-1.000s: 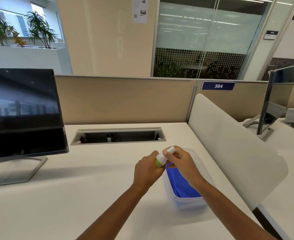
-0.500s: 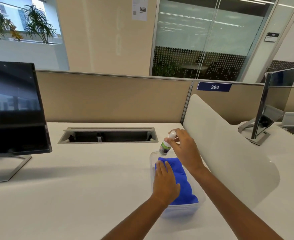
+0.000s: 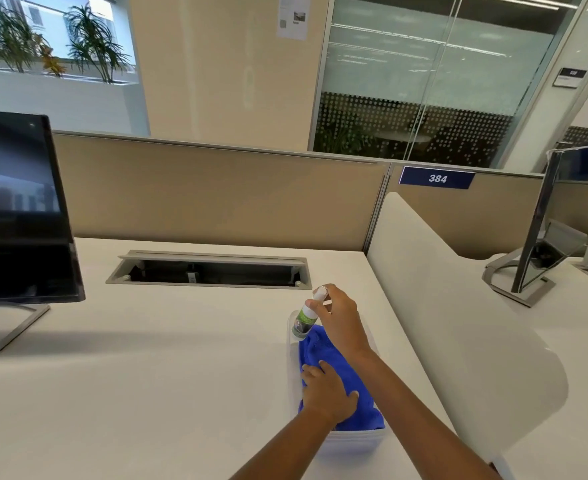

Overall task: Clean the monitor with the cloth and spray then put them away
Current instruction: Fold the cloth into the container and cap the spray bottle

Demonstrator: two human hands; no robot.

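Observation:
A blue cloth (image 3: pixel 323 348) lies in a clear plastic container (image 3: pixel 354 441) on the white desk. My left hand (image 3: pixel 327 393) presses flat on the cloth with fingers spread. My right hand (image 3: pixel 341 317) grips a small white spray bottle (image 3: pixel 306 318) with a green label by its top, tilted, its base at the container's far end beside the cloth. The dark monitor (image 3: pixel 19 209) stands at the left on a silver stand.
A cable tray opening (image 3: pixel 209 270) is cut into the desk behind the container. A white curved divider (image 3: pixel 458 306) rises just right of the container. Beyond it stands a second monitor (image 3: pixel 541 230). A beige partition runs along the back.
My left hand let go of the bottle and came down onto the cloth in the container. My right hand carried the bottle to the container's far end and lowered it.

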